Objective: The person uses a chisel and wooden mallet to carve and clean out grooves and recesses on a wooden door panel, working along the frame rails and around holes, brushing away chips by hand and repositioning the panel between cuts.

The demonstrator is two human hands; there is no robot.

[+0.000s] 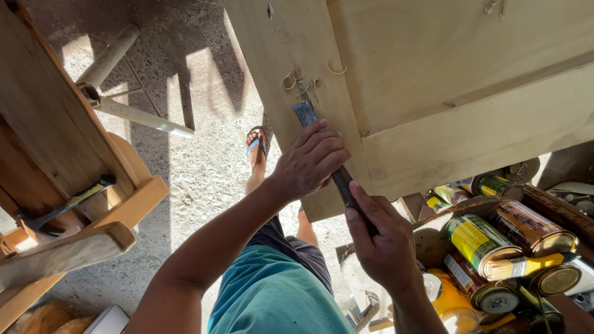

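Note:
A chisel (305, 114) with a flat steel blade and dark handle lies against a pale wooden panel (445, 80), its tip at a small cut with curled shavings. My left hand (309, 162) wraps over the blade's upper shaft, fingers pressing it to the wood. My right hand (383, 238) grips the dark handle lower down. Both hands hold the same tool at the panel's left plank.
Several paint cans (495, 247) sit in a box at the lower right. A wooden chair frame (80, 204) with a hammer (68, 204) on it stands at left. White pipes (124, 86) lie on the concrete floor. My sandalled foot (256, 148) is below the panel.

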